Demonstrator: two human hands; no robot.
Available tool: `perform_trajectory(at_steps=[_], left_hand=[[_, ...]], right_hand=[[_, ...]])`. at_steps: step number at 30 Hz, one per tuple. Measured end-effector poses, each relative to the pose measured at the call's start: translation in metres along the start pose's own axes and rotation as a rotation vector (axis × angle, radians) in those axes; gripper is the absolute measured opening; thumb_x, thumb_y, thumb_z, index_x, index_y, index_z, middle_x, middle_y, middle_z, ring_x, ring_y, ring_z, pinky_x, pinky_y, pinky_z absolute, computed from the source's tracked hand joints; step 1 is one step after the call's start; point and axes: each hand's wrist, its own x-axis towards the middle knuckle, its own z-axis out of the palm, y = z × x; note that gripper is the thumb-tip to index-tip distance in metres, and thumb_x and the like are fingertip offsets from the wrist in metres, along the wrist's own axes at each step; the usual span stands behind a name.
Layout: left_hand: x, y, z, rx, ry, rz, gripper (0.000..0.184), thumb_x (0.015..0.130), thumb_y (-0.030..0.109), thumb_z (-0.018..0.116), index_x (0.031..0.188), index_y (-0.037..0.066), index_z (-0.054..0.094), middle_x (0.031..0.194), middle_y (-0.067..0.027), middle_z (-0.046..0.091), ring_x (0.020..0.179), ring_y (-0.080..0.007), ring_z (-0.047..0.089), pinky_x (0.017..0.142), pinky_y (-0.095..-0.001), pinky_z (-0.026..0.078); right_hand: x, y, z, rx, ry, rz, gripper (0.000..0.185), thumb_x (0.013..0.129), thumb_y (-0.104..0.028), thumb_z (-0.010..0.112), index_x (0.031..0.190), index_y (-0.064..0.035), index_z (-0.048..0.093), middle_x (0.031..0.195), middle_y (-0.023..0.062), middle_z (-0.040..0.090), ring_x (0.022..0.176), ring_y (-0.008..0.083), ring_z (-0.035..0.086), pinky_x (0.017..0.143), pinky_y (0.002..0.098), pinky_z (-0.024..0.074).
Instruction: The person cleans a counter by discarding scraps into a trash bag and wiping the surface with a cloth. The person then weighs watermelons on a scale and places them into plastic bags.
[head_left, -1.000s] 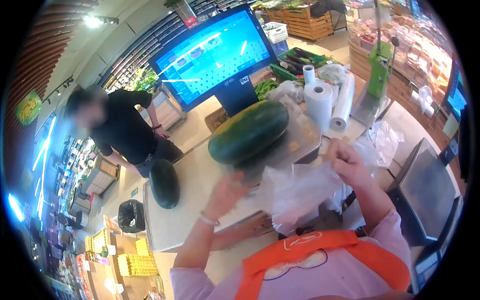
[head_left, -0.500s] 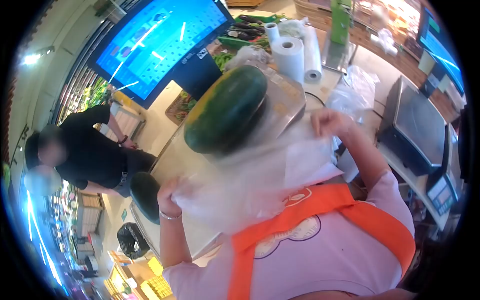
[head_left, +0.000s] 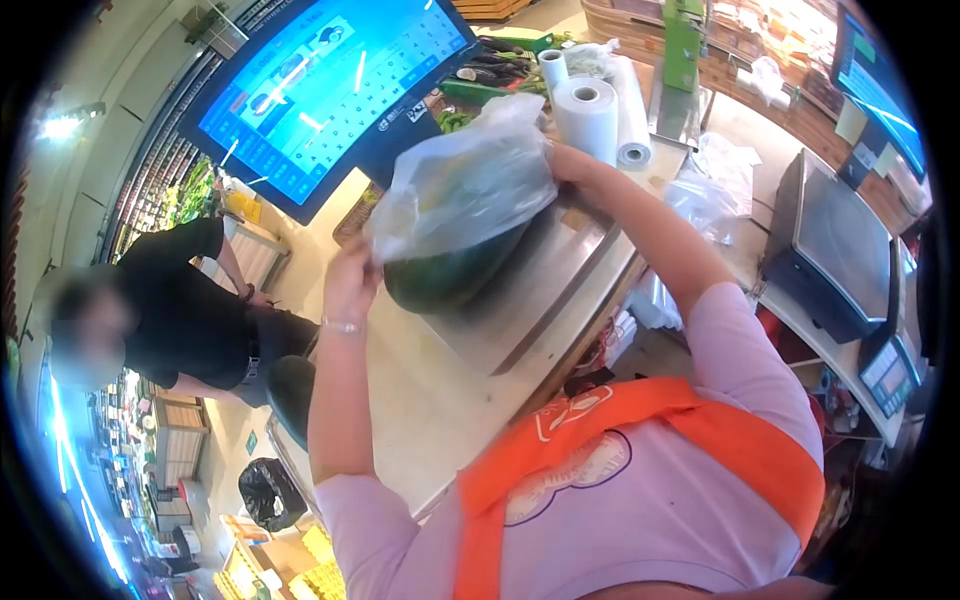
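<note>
A large dark green watermelon (head_left: 440, 280) lies on the metal scale plate (head_left: 530, 300) on the counter. Draped over its top is a clear plastic bag (head_left: 465, 185), which leaves the near lower side bare. My left hand (head_left: 352, 275) grips the bag's edge at the near left end of the melon. On the other side, my right hand (head_left: 568, 165) holds the bag's opposite edge near its far right end; its fingers are partly hidden by the plastic. Left of my left forearm a second dark green melon (head_left: 290, 400) sits at the counter's edge.
A lit touchscreen monitor (head_left: 330, 90) stands behind the scale. White bag rolls (head_left: 587, 120) stand at the back beside loose plastic bags (head_left: 710, 190). To the right is another scale (head_left: 830, 250). A person in black (head_left: 195, 300) stands left of the counter.
Both hands have moved forward from in front of my body to the watermelon. The plastic bag, earlier spread above the counter near me, now covers the melon's top.
</note>
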Motion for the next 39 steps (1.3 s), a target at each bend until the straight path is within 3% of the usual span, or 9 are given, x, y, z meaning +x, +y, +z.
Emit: perform_trajectory(at_steps=[8,12,18,28,32,34,36,38,39], left_hand=[[-0.096,-0.123,-0.009,0.238,0.232,-0.141,0.032,0.081,0.005,0.055,0.113,0.003,0.048,0.066,0.0001,0.049,0.048,-0.0066,0.043,0.04,-0.02,0.035],[-0.147,-0.101,0.055,0.634,-0.174,-0.212,0.028,0.083,0.012,0.054,0.108,0.001,0.054,0.074,-0.0052,0.057,0.05,-0.009,0.049,0.045,-0.0232,0.041],[-0.138,-0.121,0.112,-0.128,-0.133,-0.271,0.028,0.082,0.015,0.054,0.103,-0.002,0.057,0.081,-0.006,0.062,0.058,-0.0115,0.055,0.058,-0.0248,0.045],[-0.123,-0.147,0.165,-0.45,-0.357,-0.497,0.033,0.086,0.013,0.053,0.114,-0.004,0.046,0.072,-0.0028,0.049,0.056,-0.0114,0.045,0.056,-0.0246,0.04],[-0.139,-0.125,0.153,-0.477,-0.189,-0.583,0.034,0.089,0.018,0.051,0.118,0.001,0.047,0.096,-0.0133,0.06,0.067,-0.0157,0.057,0.059,-0.0283,0.048],[-0.149,-0.139,0.096,-0.252,-0.391,-0.507,0.026,0.09,0.018,0.048,0.109,0.001,0.054,0.099,-0.0137,0.061,0.07,-0.0189,0.059,0.063,-0.0324,0.049],[-0.147,-0.11,0.057,0.523,-0.209,-0.358,0.02,0.089,0.015,0.045,0.092,0.001,0.06,0.085,-0.0105,0.063,0.065,-0.0188,0.057,0.059,-0.0319,0.047],[-0.138,-0.08,0.035,0.979,0.368,0.312,0.025,0.09,0.013,0.042,0.083,-0.001,0.061,0.066,-0.0055,0.06,0.057,-0.0133,0.051,0.052,-0.0285,0.038],[-0.132,-0.048,0.034,0.939,0.466,0.321,0.025,0.09,0.011,0.041,0.101,-0.002,0.059,0.09,-0.0089,0.062,0.077,-0.0149,0.056,0.065,-0.0285,0.043]], right_hand=[[-0.047,-0.016,0.05,0.223,0.214,0.172,0.023,0.072,-0.001,0.059,0.094,0.005,0.062,0.076,0.0129,0.065,0.073,0.0192,0.064,0.066,0.0314,0.0515],[-0.082,-0.042,0.079,-0.136,0.256,-0.082,0.024,0.067,-0.007,0.063,0.086,0.0071,0.06,0.072,0.0182,0.063,0.067,0.0276,0.063,0.065,0.0351,0.0502],[-0.093,-0.023,0.086,-0.156,0.493,-0.299,0.02,0.067,-0.007,0.063,0.086,-0.0022,0.06,0.076,0.0185,0.062,0.071,0.0327,0.061,0.065,0.0386,0.0476],[-0.102,-0.007,0.108,-0.136,0.4,-0.437,0.017,0.073,-0.005,0.056,0.088,-0.0016,0.063,0.09,0.0169,0.057,0.083,0.0356,0.056,0.073,0.039,0.0452],[-0.132,-0.008,0.067,-0.163,0.332,-0.258,0.015,0.072,-0.005,0.056,0.084,-0.0019,0.063,0.088,0.0153,0.056,0.081,0.0335,0.056,0.073,0.0383,0.0452],[-0.144,-0.006,0.061,-0.154,0.343,-0.217,0.014,0.071,-0.004,0.055,0.082,-0.0019,0.064,0.088,0.0146,0.056,0.08,0.0326,0.056,0.073,0.0378,0.0451],[-0.145,-0.001,0.058,-0.144,0.346,-0.291,0.014,0.071,-0.003,0.054,0.081,-0.0019,0.064,0.091,0.014,0.057,0.08,0.0321,0.057,0.072,0.0372,0.0456],[-0.144,0.002,0.058,-0.131,0.36,-0.397,0.015,0.071,0.0,0.052,0.081,-0.0006,0.063,0.091,0.0134,0.058,0.078,0.031,0.057,0.071,0.0361,0.0455],[-0.144,0.004,0.062,-0.119,0.372,-0.463,0.017,0.071,0.002,0.051,0.083,0.0006,0.063,0.09,0.0131,0.058,0.077,0.0301,0.057,0.069,0.0352,0.0451]])
